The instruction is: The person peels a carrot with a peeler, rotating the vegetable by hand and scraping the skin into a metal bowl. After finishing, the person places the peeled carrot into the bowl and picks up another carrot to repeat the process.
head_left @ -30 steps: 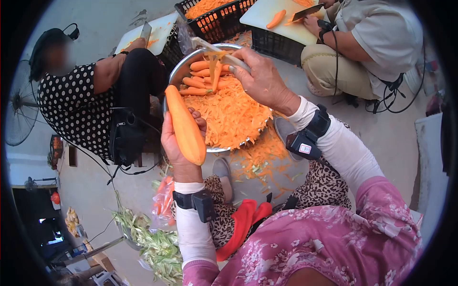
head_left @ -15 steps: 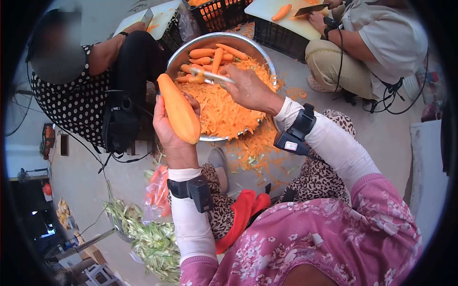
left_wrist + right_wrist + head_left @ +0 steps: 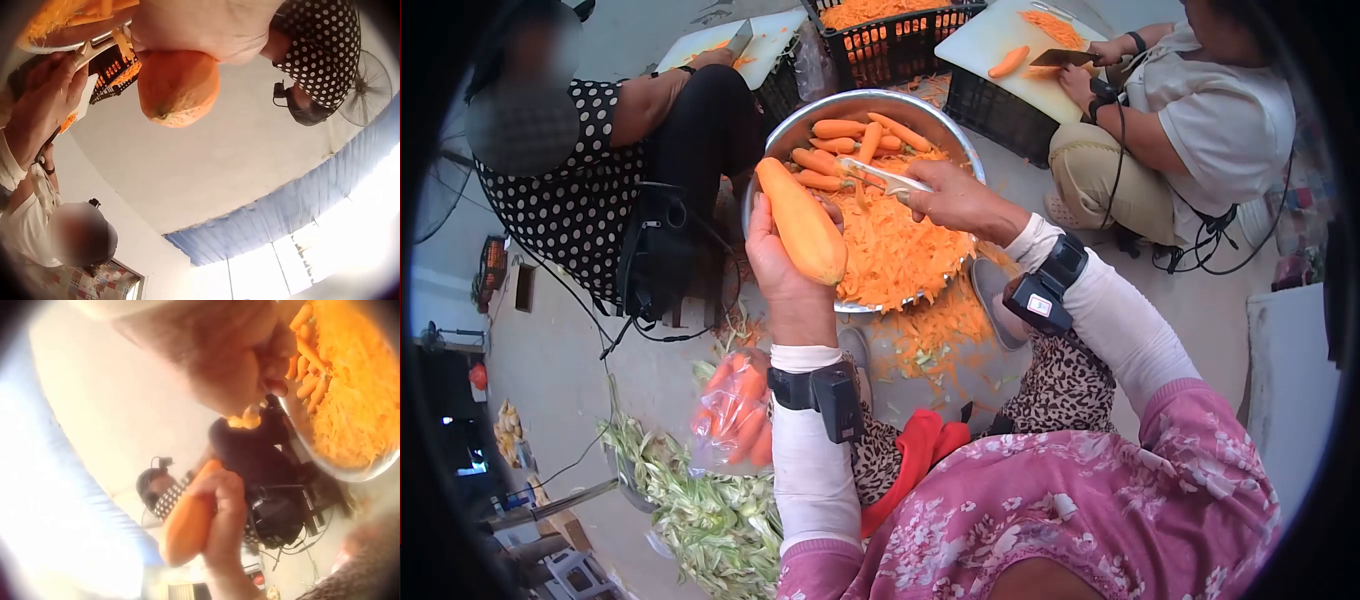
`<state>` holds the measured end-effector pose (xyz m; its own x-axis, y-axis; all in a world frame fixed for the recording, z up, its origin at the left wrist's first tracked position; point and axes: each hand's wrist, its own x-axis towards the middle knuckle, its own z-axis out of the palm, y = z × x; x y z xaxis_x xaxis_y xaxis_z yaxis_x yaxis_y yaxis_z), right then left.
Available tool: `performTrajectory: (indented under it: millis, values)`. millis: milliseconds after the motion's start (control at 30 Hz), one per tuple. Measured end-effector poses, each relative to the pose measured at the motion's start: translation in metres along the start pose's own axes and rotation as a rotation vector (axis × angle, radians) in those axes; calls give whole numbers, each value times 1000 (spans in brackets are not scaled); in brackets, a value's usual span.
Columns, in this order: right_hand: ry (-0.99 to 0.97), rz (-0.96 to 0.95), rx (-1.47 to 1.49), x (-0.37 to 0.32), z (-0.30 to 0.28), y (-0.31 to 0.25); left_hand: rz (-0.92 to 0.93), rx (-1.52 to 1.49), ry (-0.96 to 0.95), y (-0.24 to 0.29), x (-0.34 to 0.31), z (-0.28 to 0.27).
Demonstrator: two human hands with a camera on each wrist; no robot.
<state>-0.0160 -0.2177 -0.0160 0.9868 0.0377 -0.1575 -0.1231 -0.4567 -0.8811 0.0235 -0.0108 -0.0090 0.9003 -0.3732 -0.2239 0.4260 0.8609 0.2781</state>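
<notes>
My left hand point(image 3: 792, 285) grips a large, smooth, peeled carrot point(image 3: 805, 225), its thick end toward me and its thin end pointing away. In the left wrist view the blunt end of the carrot point(image 3: 178, 87) sticks out below the palm. My right hand point(image 3: 965, 200) holds a peeler point(image 3: 885, 177) by its handle, over the basin and to the right of the carrot. Orange shreds cling to the peeler's head. Under both hands stands a metal basin point(image 3: 948, 118) with a heap of orange peelings point(image 3: 900, 250) and several whole carrots point(image 3: 840, 128).
Two people with knives work at cutting boards point(image 3: 1040, 55) across from me. A black crate point(image 3: 890, 55) of shredded carrot stands behind the basin. On the floor lie a plastic bag of carrots point(image 3: 735, 410), corn husks point(image 3: 710, 520) and scattered peelings point(image 3: 940, 335).
The peeler, earlier raised over the basin's far side with strips hanging from it, came down toward the carrot, then drew back right. My left hand keeps its hold on the carrot.
</notes>
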Motion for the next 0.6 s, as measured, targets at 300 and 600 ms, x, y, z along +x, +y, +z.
performTrajectory:
  millis: [300, 600]
  values:
    - [164, -93, -585, 14, 3, 19, -32, -55, 17, -9, 13, 2]
    - [187, -90, 327, 16, 32, -19, -2, 2, 125, -10, 13, 4]
